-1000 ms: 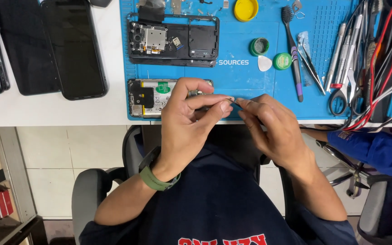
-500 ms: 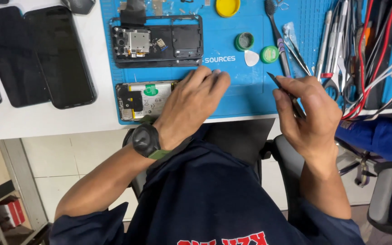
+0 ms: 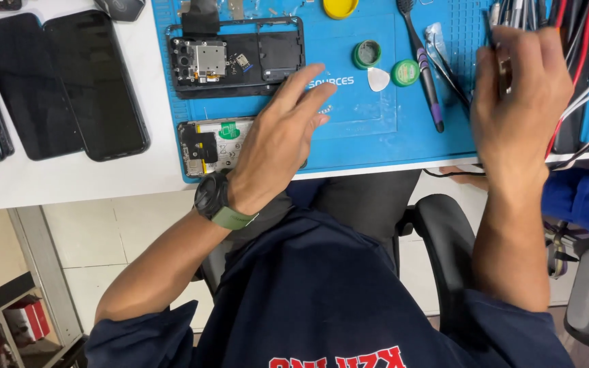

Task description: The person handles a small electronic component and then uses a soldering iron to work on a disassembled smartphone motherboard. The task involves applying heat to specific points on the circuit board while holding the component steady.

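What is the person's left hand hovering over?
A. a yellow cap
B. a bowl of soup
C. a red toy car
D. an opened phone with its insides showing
D: the left hand is spread above the opened phone lying at the near edge of the blue mat, while the yellow cap sits far off at the top of the mat.

The left hand (image 3: 277,146) covers the right half of the opened phone (image 3: 216,143) at the blue mat's (image 3: 376,129) 6 o'clock edge. The right hand (image 3: 519,102) is blurred; what its fingers pinch cannot be told. The tools (image 3: 567,27) at 1 o'clock are cut off by the top edge.
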